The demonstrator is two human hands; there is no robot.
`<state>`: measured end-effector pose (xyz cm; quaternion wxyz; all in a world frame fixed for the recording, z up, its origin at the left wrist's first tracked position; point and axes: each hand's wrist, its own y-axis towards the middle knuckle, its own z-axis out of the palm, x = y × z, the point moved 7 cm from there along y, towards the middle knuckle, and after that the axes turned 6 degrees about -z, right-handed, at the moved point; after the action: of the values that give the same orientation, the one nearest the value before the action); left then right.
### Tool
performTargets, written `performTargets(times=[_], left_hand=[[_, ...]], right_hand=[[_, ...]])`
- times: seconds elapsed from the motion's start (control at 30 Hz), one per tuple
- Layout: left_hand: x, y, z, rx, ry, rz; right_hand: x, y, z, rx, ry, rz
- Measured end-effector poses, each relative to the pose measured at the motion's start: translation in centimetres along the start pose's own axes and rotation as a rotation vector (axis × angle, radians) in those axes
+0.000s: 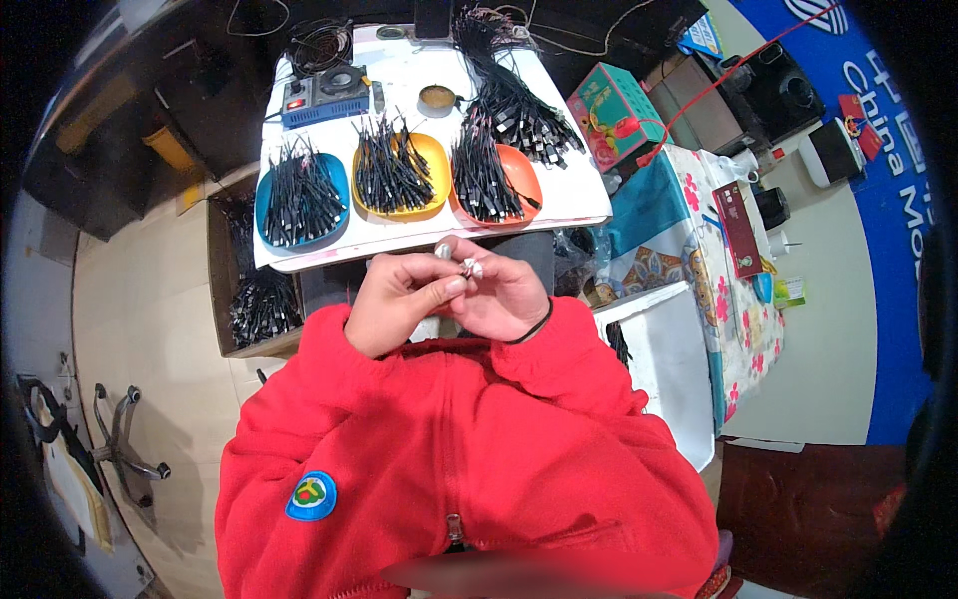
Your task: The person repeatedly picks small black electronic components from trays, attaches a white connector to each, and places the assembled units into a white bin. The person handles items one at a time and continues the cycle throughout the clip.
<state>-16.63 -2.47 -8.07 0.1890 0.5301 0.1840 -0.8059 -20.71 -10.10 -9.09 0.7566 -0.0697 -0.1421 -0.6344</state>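
Observation:
My left hand [394, 299] and my right hand [504, 295] meet close to my chest, just below the white table's front edge [419, 248]. Their fingertips pinch one small silvery metal part [467, 267] between them. Red jacket sleeves cover both forearms. On the table ahead stand a blue dish [267, 190], a yellow dish [435, 160] and an orange dish [521, 172], each heaped with short black cable pieces.
A blue box-shaped device [324, 97], a small round tin [436, 99] and a long bundle of black cables [514, 100] lie further back. A cardboard box of black parts [261, 304] sits on the left, a green carton [614, 110] and a flowered cloth [733, 299] to the right.

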Motion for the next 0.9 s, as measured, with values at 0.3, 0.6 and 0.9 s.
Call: performTargets(times=[0.3,0.6,0.9], left_hand=[[1.6,2.6,-3.3,-0.136,-0.118,-0.015],[2.3,3.8,-5.1,-0.194,-0.230,-0.008],[0.6,3.8,-4.0,-0.167,-0.314,0.075]], right_hand=[[29.9,10.7,-6.8,-0.611,-2.161,-0.547],[35.3,17.8,-12.3,-0.725,-2.684,-0.235],[32.1,11.9,3.1,-0.463,-2.488,-0.828]])
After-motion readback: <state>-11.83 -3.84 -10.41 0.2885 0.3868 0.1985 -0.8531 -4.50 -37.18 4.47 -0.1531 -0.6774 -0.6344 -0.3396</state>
